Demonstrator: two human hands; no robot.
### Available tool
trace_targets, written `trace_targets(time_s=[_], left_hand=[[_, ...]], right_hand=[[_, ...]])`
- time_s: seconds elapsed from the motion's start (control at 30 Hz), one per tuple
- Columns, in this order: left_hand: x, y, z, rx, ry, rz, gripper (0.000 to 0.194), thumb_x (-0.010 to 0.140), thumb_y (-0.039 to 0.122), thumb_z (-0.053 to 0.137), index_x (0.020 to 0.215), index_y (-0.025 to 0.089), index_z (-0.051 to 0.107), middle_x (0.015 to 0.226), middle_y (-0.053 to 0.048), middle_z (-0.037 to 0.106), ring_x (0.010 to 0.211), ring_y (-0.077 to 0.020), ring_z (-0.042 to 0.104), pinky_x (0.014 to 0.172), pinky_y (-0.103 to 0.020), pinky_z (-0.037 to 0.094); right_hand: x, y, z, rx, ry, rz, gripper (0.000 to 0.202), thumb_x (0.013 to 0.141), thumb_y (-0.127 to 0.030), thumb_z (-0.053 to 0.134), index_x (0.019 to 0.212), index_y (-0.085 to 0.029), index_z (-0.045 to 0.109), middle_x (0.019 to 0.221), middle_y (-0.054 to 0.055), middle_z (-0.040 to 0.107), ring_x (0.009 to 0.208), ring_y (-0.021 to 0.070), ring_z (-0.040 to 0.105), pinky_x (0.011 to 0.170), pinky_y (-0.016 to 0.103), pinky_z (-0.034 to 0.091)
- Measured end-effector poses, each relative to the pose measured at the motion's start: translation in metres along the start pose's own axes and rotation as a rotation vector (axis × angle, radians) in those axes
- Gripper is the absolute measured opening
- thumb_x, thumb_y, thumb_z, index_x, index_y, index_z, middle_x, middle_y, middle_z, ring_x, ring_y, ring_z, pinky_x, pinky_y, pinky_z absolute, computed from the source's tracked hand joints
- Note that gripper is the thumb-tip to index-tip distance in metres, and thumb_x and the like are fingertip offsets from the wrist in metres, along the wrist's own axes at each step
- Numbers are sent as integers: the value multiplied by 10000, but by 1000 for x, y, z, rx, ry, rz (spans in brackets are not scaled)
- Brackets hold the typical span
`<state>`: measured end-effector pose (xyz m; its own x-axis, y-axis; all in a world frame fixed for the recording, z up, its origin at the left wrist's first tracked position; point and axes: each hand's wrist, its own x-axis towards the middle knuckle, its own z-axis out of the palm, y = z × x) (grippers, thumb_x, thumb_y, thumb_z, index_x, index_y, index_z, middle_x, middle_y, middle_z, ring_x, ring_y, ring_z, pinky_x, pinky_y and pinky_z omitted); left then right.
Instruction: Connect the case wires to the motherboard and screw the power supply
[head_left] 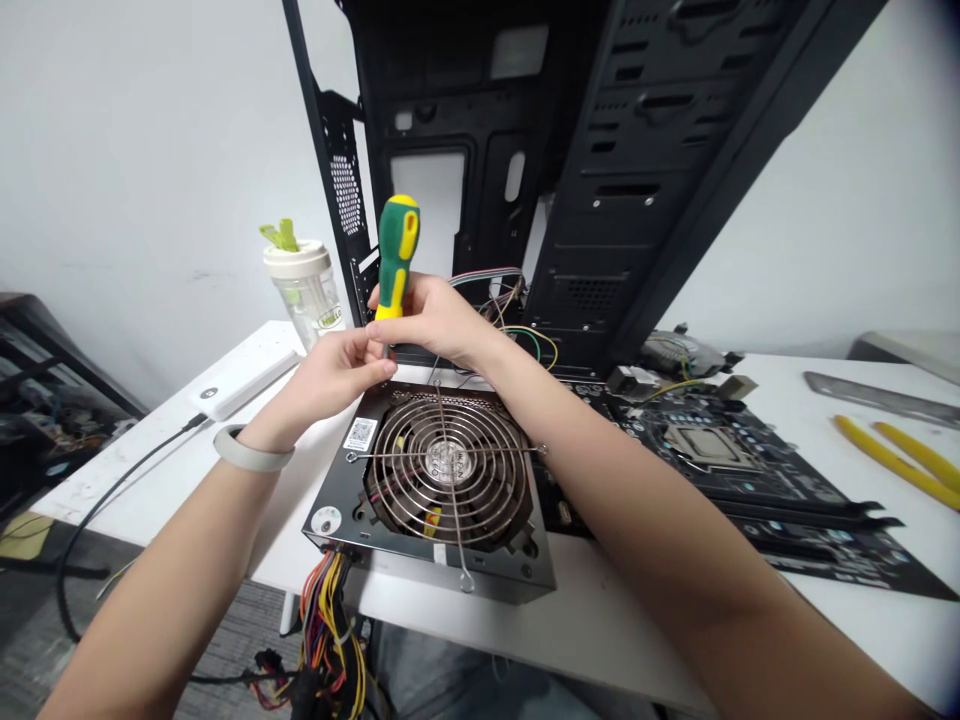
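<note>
My right hand (439, 315) is closed round the lower handle of a green and yellow screwdriver (397, 245), held upright with its shaft down. Close beside it, my left hand (341, 375) pinches thumb and fingers together at the shaft; what sits between those fingertips is hidden. Just below both hands lies a black power supply (341, 500), fan side up. Its round wire fan grille (450, 462) rests over the fan, one wire loop reaching past the near edge. A bundle of coloured cables (330, 610) hangs from the power supply over the table edge.
Behind stands a tall black computer case (600, 230) with loose wires inside. A motherboard (750, 470) lies to the right, beside yellow-handled pliers (900, 460). On the left are a lidded cup (304, 290) and a white power strip (240, 385) with a black cord.
</note>
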<state>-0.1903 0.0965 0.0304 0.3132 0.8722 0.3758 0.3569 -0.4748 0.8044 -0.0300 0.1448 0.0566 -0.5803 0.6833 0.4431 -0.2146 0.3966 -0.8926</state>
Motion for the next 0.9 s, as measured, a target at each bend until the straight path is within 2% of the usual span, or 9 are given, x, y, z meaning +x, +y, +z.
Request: trace_targets(time_s=[0.1,0.2,0.3,0.37,0.5,0.6,0.67,0.77,0.9], left_hand=[[0,-2,-7,18,-77,29,321,773,406,682,632,159,532,621,-9,557,571,-117,466,545,-243,365],[0,-3,-15,34,-145,41,330,813,451,661,717,139,616,759,-60,657,711,-164,581,673,-281,453],[0,-2,-19,29,-192,45,376,823,505,656,824,129,673,849,-85,695,801,-191,622,773,-315,485],[-1,-1,-18,14,-191,39,404,813,531,663,829,127,679,859,-89,701,817,-196,625,784,-316,486],[-1,1,-7,-28,-83,69,376,750,497,726,797,130,657,800,-62,667,760,-169,588,713,-279,469],[0,1,1,-26,54,40,328,689,403,772,674,146,568,616,11,540,582,-105,469,550,-226,386],[1,1,3,-40,97,17,364,663,359,780,592,163,481,536,45,447,513,-80,388,493,-212,323],[1,0,1,-52,81,28,370,655,338,778,566,168,462,522,44,434,504,-80,376,485,-215,308],[1,-2,-5,-40,-10,46,306,719,348,734,598,154,530,620,-10,559,577,-112,470,541,-240,373]], right_hand=[[0,0,0,65,-64,3,341,603,-215,750,878,-148,560,772,-20,615,698,115,583,694,285,522],[2,2,-2,164,-97,-13,371,614,-206,712,947,-148,559,845,1,650,797,134,619,735,284,531],[3,5,-4,181,-129,-37,384,595,-181,712,940,-156,546,847,1,656,856,141,630,770,277,533],[3,6,-4,168,-139,-61,379,587,-166,715,922,-155,537,840,-7,648,819,124,627,735,253,532],[2,5,-2,123,-175,-36,333,633,-191,702,910,-158,519,756,-45,603,564,72,542,514,223,468],[1,2,-1,101,-122,-31,341,604,-169,738,864,-159,518,747,-54,580,608,73,552,558,220,485],[1,1,0,89,-81,-33,360,579,-143,760,848,-160,521,760,-53,574,675,78,563,625,217,498],[1,0,0,61,-70,-28,375,571,-144,775,828,-168,503,750,-56,554,678,81,551,638,224,493],[1,1,-1,69,-89,-32,363,634,-204,747,895,-167,498,869,-7,605,778,118,591,737,282,532]])
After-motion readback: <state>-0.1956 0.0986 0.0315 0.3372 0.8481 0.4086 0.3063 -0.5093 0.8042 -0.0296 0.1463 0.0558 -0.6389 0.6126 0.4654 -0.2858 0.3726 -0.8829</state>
